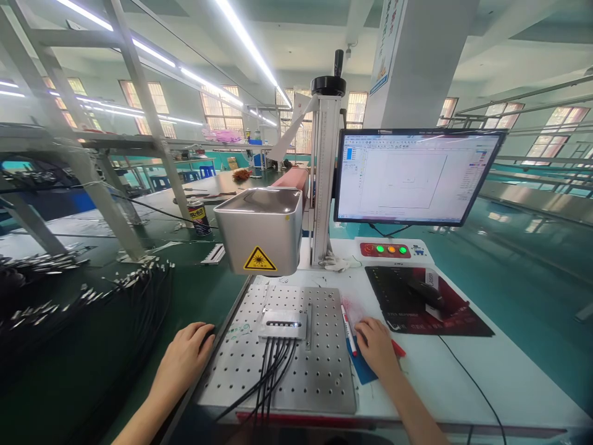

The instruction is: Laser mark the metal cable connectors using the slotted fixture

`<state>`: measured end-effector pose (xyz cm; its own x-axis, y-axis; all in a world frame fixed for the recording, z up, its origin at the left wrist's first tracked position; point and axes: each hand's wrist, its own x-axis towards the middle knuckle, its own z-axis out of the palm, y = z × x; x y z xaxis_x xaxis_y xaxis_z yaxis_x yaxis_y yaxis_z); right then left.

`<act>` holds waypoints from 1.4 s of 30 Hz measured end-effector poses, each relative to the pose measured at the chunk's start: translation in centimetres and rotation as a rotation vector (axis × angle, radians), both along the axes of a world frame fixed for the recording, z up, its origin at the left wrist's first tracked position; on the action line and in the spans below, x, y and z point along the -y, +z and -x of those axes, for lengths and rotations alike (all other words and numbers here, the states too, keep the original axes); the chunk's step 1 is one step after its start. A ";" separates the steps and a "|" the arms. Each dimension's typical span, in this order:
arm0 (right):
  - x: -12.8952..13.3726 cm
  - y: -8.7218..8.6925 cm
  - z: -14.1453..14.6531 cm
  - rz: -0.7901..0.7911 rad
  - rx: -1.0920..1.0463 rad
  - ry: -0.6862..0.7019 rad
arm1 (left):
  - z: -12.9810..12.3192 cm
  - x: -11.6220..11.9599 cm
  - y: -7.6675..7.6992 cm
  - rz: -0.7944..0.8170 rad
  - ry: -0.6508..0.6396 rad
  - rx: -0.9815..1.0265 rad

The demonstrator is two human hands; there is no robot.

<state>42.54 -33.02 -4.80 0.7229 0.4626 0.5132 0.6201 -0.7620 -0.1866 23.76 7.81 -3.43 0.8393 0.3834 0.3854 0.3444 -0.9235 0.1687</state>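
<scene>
My left hand rests at the left edge of the machine table, fingers curled loosely and nothing visible in them. On the right, my right hand lies beside a white and red marker, over a blue sheet and a red piece; its fingers are bent and their tips partly hidden. Between the hands, a metal fixture sits on the perforated plate, with several black cables running out of it toward me. The silver laser head hangs above the plate's far side.
A monitor stands at the back right, behind a button panel. A mouse lies on a dark mat. Bundled black cables cover the green table at left, near a spray can and metal posts.
</scene>
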 end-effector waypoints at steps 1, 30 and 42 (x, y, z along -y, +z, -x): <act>0.0 0.0 0.0 -0.001 0.001 -0.001 | 0.0 0.0 0.1 -0.001 -0.001 -0.001; -12.1 4.2 0.7 0.318 -0.203 0.430 | -5.9 13.4 4.0 0.191 0.153 -0.271; -13.9 2.2 5.1 0.026 -0.108 0.489 | -4.5 11.5 5.4 1.035 0.286 0.105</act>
